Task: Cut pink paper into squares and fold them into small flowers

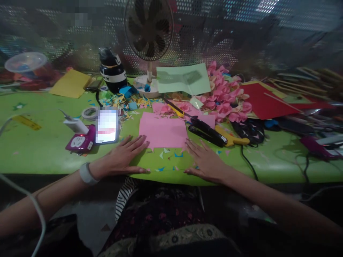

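Note:
Both my hands lie flat on the green table (40, 150) near its front edge, fingers stretched out. My left hand (122, 159) rests just left of a pink paper sheet (163, 132), its fingertips touching the sheet's lower left corner. My right hand (205, 160) lies at the sheet's lower right corner. Neither hand holds anything. Small paper scraps (167, 153) lie between the hands. A white band sits on my left wrist (86, 174).
A phone (107, 125), a purple power strip (80, 142) and a tape roll (88, 112) lie at the left. A black stapler (206, 132), yellow cutter (175, 109), pink paper flowers (222, 96), red paper (265, 100), green paper (183, 78), a fan (148, 32) and a bottle (112, 71) stand behind.

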The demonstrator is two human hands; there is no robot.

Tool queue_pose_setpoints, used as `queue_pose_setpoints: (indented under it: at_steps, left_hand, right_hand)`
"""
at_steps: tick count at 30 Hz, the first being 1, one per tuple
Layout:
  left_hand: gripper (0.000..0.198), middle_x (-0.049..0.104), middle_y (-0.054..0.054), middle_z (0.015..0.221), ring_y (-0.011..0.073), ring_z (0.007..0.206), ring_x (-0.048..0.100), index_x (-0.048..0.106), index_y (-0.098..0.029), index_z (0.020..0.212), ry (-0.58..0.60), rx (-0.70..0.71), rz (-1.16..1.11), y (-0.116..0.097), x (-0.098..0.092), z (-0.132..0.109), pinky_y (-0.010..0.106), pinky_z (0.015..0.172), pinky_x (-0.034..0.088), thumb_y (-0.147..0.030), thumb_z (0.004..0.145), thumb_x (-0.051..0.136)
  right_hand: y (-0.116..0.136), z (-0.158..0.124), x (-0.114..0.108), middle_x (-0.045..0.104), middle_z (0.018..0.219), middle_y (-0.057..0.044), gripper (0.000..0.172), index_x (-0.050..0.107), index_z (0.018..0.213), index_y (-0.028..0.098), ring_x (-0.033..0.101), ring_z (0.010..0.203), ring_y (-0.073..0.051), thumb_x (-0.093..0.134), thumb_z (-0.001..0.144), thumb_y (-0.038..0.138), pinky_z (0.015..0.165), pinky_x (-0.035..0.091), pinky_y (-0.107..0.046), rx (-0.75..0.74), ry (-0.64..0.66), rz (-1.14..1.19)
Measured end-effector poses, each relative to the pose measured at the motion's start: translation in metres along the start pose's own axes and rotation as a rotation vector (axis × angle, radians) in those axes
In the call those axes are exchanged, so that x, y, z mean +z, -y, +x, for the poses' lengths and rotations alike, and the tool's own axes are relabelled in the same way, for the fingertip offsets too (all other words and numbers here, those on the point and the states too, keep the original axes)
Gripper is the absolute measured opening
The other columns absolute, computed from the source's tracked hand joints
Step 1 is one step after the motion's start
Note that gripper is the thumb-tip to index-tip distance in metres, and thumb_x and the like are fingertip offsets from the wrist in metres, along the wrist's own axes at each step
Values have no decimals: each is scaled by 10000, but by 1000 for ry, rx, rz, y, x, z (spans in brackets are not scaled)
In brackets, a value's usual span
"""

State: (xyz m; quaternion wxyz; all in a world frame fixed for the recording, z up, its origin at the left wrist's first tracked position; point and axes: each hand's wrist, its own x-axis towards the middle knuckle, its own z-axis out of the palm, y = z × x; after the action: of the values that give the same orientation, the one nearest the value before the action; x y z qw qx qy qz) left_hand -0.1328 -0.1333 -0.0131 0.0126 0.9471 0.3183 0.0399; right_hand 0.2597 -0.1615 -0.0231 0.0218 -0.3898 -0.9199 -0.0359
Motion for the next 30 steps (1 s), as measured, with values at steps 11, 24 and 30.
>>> queue_pose_setpoints:
  at_steps: [11, 24, 30]
  left_hand:
    - [944, 316, 122, 1711, 294, 1613, 241, 252, -187, 1680, -38, -128, 81, -5, 5, -7, 492, 1323, 109, -811, 972, 285]
    - [896, 394, 86, 1680, 287, 1581, 328, 299, -249, 1668, -39, -171, 77, -7, 7, -7, 523, 1332, 78, -814, 974, 255]
    - [856, 423, 103, 1665, 319, 1572, 343, 426, -233, 1613, -29, -211, 55, -4, 6, -4, 535, 1314, 177, -797, 976, 329]
  right_hand:
    - [-16, 20, 3, 323, 1689, -213, 979, 120, 1699, 110, 324, 1576, -339, 321, 998, 763, 1290, 246, -558, 35, 30, 92]
    - [-20, 9, 8, 378, 1668, -200, 911, 258, 1677, 111, 361, 1560, -335, 310, 1017, 738, 1280, 287, -557, 73, -6, 92]
    - [-16, 4, 8, 489, 1598, -222, 809, 461, 1574, 68, 474, 1493, -327, 369, 1040, 669, 1224, 411, -516, 84, -84, 71]
